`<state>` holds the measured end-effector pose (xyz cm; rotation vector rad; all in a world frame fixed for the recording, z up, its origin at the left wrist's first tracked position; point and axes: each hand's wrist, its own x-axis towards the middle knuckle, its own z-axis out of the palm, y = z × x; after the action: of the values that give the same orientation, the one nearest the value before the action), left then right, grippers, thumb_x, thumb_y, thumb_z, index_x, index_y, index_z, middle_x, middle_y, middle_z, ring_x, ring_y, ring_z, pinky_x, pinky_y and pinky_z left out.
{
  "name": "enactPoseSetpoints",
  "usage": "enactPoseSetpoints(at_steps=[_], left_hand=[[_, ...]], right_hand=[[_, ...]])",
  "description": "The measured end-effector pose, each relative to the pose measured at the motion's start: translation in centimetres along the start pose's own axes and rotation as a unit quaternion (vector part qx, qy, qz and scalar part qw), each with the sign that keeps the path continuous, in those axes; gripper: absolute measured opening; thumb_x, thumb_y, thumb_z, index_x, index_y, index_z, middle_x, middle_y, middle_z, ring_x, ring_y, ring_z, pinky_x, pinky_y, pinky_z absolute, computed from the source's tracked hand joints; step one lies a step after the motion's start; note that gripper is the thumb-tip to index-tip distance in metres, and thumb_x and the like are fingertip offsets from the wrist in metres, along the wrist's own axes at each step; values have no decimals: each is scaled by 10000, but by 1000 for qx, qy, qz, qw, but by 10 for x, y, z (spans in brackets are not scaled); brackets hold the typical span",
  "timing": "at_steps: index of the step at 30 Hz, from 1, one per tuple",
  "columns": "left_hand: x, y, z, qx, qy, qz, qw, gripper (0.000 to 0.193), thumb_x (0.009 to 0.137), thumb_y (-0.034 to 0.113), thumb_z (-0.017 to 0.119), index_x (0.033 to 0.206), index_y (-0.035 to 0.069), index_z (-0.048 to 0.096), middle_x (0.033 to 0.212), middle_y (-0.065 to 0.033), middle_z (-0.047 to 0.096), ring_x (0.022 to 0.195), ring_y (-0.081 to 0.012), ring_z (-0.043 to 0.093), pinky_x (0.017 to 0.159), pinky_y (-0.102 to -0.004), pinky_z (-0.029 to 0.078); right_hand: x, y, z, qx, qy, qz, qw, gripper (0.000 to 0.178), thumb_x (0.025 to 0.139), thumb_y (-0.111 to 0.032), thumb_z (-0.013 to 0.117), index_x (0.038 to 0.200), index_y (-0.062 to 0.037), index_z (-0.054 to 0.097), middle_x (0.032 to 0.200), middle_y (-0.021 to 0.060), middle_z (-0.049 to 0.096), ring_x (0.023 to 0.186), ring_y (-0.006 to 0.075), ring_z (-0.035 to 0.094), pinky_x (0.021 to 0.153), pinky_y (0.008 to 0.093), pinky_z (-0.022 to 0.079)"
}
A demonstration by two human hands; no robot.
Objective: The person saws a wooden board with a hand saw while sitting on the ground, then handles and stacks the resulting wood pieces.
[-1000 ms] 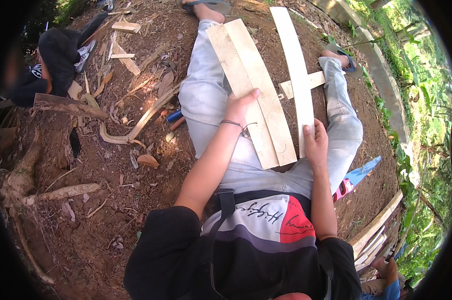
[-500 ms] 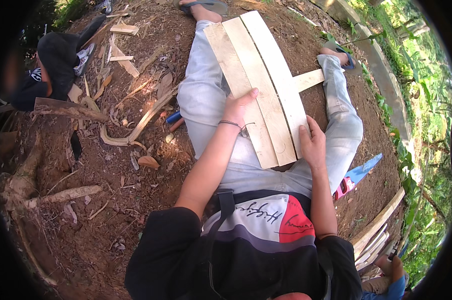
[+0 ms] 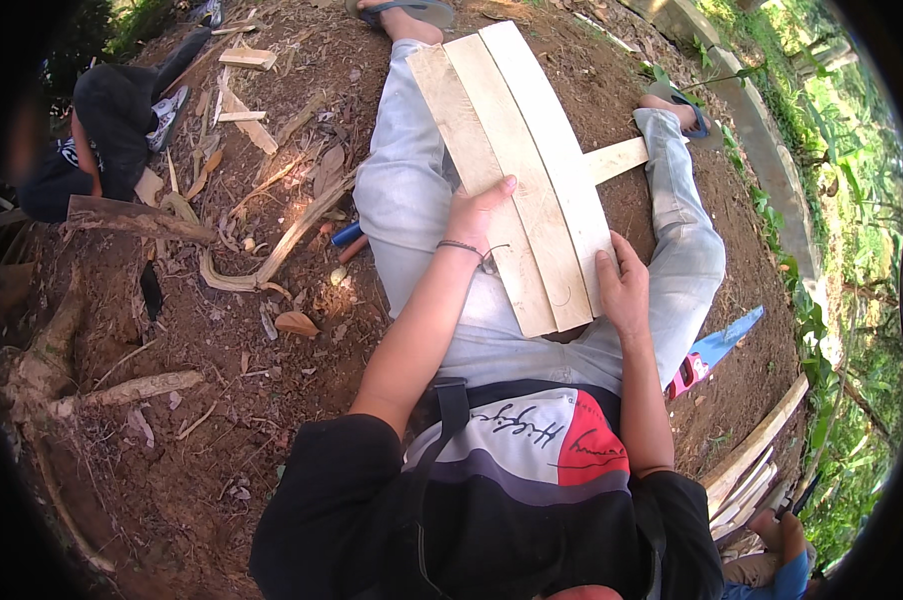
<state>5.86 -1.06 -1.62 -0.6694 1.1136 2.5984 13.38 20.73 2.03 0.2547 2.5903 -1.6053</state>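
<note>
Three pale wooden boards (image 3: 522,180) lie side by side over my lap, their long edges touching along most of their length. My left hand (image 3: 480,215) grips the left board's outer edge, its thumb on top and its fingers hidden beneath. At the lower right edge, my right hand (image 3: 625,288) holds the right board, with the thumb near its face and the fingers bent along its side. A narrow wooden strip (image 3: 617,160) sticks out from under the boards toward my right leg.
A saw with a blue blade (image 3: 730,335) and pink-red handle lies right of my thigh. Beside my left leg is a blue cylindrical thing (image 3: 347,235). Wood offcuts (image 3: 249,59) and a curved branch (image 3: 272,265) litter the left ground. Another person (image 3: 112,130) sits far left; long slats (image 3: 757,445) lie lower right.
The right board has shifted left against the middle one, and the dark gap between them has closed. My hands have barely moved.
</note>
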Motion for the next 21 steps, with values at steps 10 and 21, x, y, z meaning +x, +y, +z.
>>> enactPoseSetpoints(at_steps=[10, 21], left_hand=[[0, 1, 1, 4, 6, 5, 1000, 509, 783, 39, 737, 1228, -60, 511, 1154, -172, 619, 1030, -263, 622, 898, -382, 515], [-1, 1, 2, 6, 6, 3, 1000, 497, 786, 43, 734, 1220, -67, 517, 1149, -172, 621, 1022, -266, 625, 888, -385, 518]], right_hand=[[-1, -2, 0, 12, -11, -5, 1000, 324, 901, -93, 548, 1180, 71, 568, 1051, 218, 668, 997, 254, 654, 872, 336, 480], [-1, -1, 0, 14, -7, -4, 1000, 324, 900, -99, 549, 1175, 70, 572, 1044, 212, 673, 990, 248, 655, 866, 334, 483]])
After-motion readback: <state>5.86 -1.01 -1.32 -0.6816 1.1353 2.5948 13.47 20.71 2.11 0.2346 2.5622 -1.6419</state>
